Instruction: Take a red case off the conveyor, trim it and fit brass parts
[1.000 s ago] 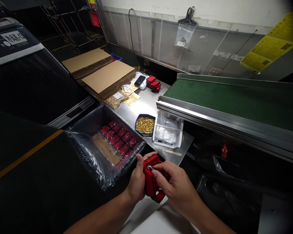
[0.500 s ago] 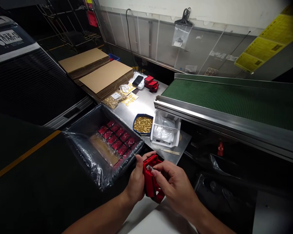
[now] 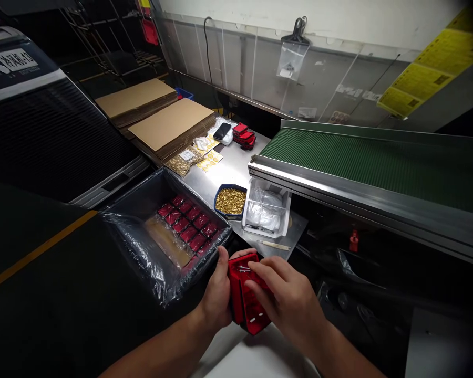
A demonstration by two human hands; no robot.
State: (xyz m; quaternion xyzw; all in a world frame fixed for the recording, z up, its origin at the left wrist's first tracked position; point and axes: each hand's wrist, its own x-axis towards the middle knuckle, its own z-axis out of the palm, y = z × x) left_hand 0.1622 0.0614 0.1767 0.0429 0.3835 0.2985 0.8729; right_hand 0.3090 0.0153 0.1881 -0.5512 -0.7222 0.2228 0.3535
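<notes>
My left hand (image 3: 216, 294) grips the left side of a red plastic part (image 3: 245, 302), held low at the near edge of the steel table (image 3: 232, 170). My right hand (image 3: 286, 302) lies over the part's right side, fingertips pressing a small metal piece (image 3: 242, 269) near its top. Just to the left stands a black bin (image 3: 169, 231) lined with clear plastic, with rows of red parts (image 3: 189, 223) laid inside. A blue tray of small brass pieces (image 3: 231, 200) and a white tray with clear bags (image 3: 266, 212) sit beyond my hands.
A green conveyor belt (image 3: 378, 163) with a steel frame runs along the right. Flat cardboard stacks (image 3: 169, 123), a bag of brass pieces (image 3: 181, 161), yellow stickers (image 3: 208, 160), a phone (image 3: 222, 130) and a pile of red parts (image 3: 244, 135) lie at the table's far end. A dark machine (image 3: 35, 121) stands left.
The red part has tilted so that its open face shows more. My right hand's fingers have flattened down over it. The view has barely shifted.
</notes>
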